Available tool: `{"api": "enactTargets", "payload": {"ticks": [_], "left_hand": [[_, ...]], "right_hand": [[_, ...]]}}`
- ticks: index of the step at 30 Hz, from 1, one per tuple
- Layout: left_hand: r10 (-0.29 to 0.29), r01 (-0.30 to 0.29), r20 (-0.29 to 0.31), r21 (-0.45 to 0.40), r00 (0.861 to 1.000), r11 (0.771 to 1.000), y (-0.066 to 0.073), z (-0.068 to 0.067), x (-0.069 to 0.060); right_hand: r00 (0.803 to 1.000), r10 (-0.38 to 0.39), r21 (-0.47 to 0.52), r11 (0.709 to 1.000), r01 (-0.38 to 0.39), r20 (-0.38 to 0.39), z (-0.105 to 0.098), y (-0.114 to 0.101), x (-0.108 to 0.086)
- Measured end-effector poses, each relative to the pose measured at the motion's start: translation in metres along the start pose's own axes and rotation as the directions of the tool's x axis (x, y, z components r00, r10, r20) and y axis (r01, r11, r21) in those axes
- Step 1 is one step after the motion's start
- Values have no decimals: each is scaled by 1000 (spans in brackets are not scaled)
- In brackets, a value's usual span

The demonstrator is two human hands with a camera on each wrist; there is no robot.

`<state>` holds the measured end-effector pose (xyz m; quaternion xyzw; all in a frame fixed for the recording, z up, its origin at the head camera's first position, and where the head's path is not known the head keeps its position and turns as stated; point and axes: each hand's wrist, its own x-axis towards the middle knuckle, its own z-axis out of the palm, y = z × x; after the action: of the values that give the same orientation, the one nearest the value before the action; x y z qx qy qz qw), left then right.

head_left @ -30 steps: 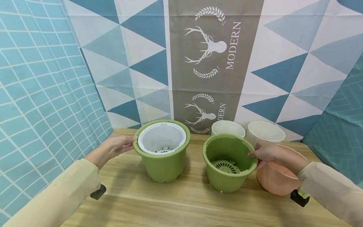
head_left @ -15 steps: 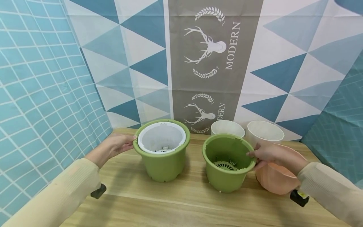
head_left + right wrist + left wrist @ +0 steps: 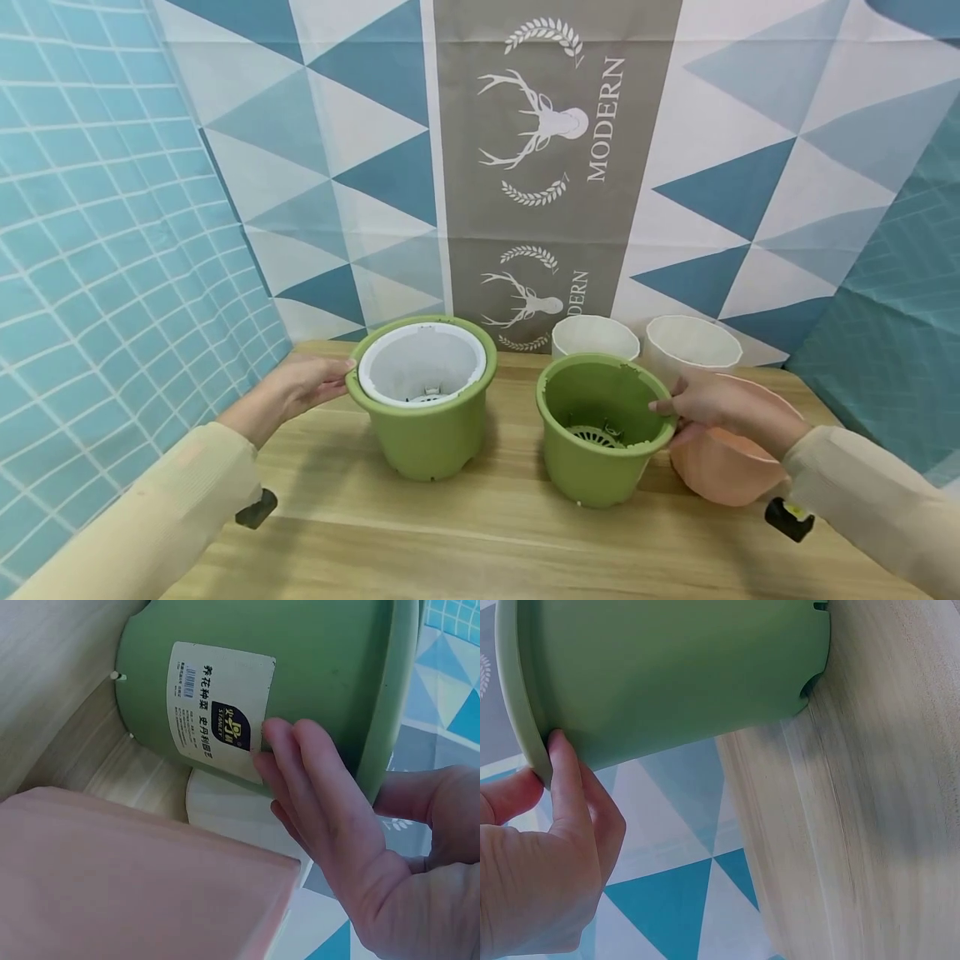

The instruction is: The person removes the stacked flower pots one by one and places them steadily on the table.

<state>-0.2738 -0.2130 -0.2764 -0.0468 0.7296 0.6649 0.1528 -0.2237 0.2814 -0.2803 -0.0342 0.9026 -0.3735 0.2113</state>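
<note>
On the left stands a green plant pot [image 3: 429,442] with a white pot [image 3: 423,362] nested inside it. My left hand [image 3: 311,385] pinches its rim at the left side; the left wrist view shows the thumb over the rim [image 3: 517,705] and fingers underneath. To the right is a second green plant pot [image 3: 592,467], a slotted grate at its bottom. My right hand [image 3: 708,404] grips this pot's right rim, thumb inside. In the right wrist view, the fingers [image 3: 322,765] press its outer wall beside a printed label [image 3: 217,705].
An orange-pink pot [image 3: 727,471] stands just right of the second green pot, partly behind my right hand. Two cream pots, one on the left [image 3: 596,335] and one on the right [image 3: 692,342], stand behind. Patterned sheets [image 3: 375,167] back the wooden table [image 3: 420,542].
The head view has shifted slightly. The right-hand green pot has tilted a little, so less of its grate shows. Both hands keep their hold on the rims.
</note>
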Motion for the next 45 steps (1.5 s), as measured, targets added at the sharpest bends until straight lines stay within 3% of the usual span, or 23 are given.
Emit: {"api": "enactTargets", "payload": {"ticks": [8,17,22,26,35,45], "left_hand": [[15,-15,17,19,1000,1000,0,-3,3],[28,-29,46,20,999,999,1,-6,5],[36,-39,61,52,997,998,4,-7,4],[36,-42,71,83,997,996,5,-7,4],[35,-46,78,138,996,989,1,-4,2],[50,-60,88,114,995,992,1,-8,2]], "right_hand": [[996,8,-105,994,-18,-93,-5,-2,-2],[967,-115,-259,964,54,-229,-10,-8,-10],[921,-239,-419,903,95,-308,-13,-18,-12],[899,-302,-505,856,110,-316,-14,-35,-9],[927,-276,-514,850,112,-254,-5,-83,7],[959,-227,-466,876,125,-170,10,-138,36]]}}
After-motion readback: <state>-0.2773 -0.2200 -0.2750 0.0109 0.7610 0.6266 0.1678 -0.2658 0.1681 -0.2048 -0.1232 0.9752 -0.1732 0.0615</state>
